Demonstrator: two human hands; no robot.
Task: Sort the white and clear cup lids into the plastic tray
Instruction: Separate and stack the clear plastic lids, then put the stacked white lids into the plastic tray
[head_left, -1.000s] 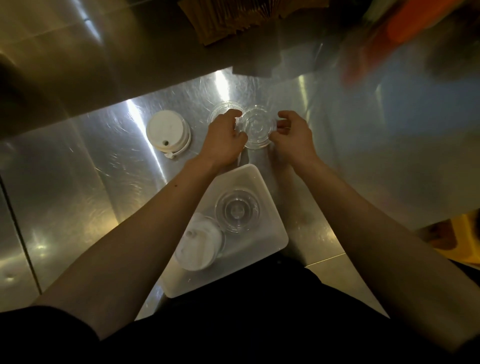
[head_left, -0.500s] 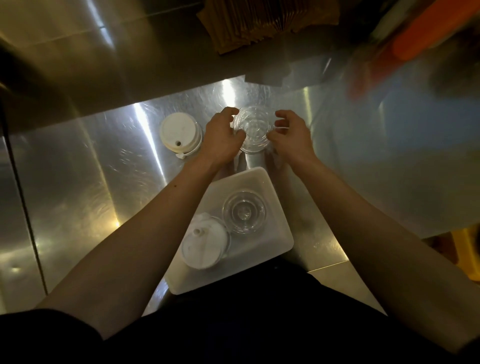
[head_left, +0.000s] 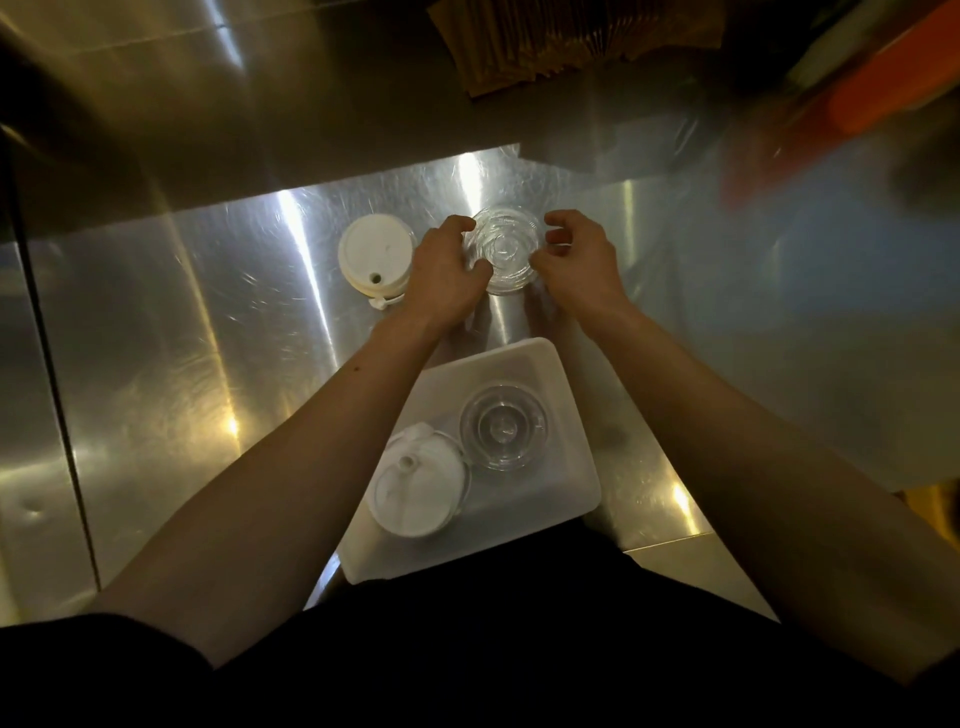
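Observation:
On the steel counter lies a stack of clear cup lids, held between both hands. My left hand grips its left edge with thumb and fingers. My right hand pinches its right edge. A white cup lid with a sip hole rests just left of my left hand. Close to my body stands the white plastic tray, holding a clear lid on its right side and a white lid on its left.
The steel counter has a seam along its left side and ends at a front edge near my right arm. Brown paper bags lie at the back. A blurred orange object sits at the back right.
The two clear lids that lay side by side have been brought together into one stack. Both hands now close on that stack from either side.

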